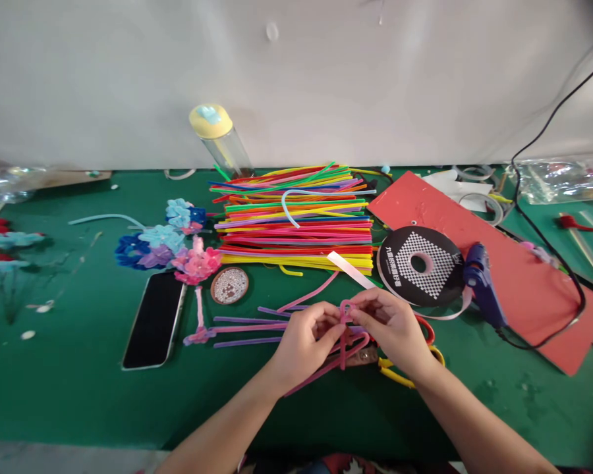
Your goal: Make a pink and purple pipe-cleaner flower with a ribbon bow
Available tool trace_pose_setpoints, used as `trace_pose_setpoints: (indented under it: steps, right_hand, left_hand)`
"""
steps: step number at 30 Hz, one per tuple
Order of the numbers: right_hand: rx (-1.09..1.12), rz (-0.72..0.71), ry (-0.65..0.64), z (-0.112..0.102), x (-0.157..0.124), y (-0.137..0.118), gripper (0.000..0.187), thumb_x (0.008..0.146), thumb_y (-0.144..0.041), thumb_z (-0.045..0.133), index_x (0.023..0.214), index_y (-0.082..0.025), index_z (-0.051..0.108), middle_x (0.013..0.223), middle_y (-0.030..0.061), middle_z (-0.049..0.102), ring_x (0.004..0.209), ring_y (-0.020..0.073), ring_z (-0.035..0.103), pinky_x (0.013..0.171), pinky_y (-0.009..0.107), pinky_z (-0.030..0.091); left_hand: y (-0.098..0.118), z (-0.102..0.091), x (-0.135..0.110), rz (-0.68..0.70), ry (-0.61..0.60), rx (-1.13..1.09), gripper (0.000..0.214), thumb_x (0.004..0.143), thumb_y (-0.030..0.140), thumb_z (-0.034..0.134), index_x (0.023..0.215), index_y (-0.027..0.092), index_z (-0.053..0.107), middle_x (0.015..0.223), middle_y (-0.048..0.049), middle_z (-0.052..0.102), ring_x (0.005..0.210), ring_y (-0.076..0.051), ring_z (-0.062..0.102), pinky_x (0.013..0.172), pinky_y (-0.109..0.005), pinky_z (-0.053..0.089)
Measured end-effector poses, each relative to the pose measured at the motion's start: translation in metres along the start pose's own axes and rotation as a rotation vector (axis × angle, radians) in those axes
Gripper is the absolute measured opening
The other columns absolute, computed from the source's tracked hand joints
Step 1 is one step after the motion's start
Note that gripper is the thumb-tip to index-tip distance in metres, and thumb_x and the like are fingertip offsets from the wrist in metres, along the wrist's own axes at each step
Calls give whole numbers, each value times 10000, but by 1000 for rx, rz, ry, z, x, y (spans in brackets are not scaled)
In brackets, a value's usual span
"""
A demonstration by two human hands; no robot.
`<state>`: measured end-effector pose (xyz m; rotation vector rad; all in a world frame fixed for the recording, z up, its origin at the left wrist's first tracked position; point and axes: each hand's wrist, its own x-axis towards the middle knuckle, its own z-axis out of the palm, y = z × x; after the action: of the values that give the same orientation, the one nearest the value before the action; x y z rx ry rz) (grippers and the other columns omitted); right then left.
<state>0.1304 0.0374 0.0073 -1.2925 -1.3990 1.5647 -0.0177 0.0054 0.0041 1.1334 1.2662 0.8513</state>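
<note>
Both hands meet over the near middle of the table, pinching a pink pipe cleaner [343, 345] that is bent into a small loop at its top. My left hand [309, 339] grips it from the left, thumb and fingers together. From the other side, my right hand [393, 329] holds it close to the loop. Under and beside the hands lie more pink pipe cleaners and several purple pipe cleaners [247, 342]. Scissors with yellow handles [400, 378] sit partly hidden beneath my right hand.
Behind the hands spreads a pile of coloured pipe cleaners [296, 230]. Fuzzy flowers [161, 243], a phone [153, 321] and a bead dish [230, 286] are left. A ribbon spool [400, 276], a glue gun [483, 283] with its cord and a red board [538, 296] are right. A bottle [222, 141] stands behind.
</note>
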Motion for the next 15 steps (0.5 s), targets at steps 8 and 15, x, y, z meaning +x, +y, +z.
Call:
trace_pose_setpoints:
  steps: [8, 15]
  right_hand:
    - [-53, -23, -41, 2, -2, 6, 145, 747, -303, 610, 786, -165, 629, 699, 39, 658, 604, 145, 628, 566, 262, 533]
    - [-131, -62, -40, 5, -4, 8, 123, 751, -277, 603, 804, -172, 635, 712, 39, 672, 611, 147, 640, 555, 248, 535]
  left_hand:
    - [1, -1, 0, -28, 23, -60, 130, 815, 270, 482, 833, 151, 533, 691, -11, 608, 651, -119, 595, 585, -205, 469]
    - [1, -3, 0, -17, 58, 16, 198, 810, 294, 473, 683, 146, 502, 588, 12, 523, 545, -96, 513, 506, -194, 402]
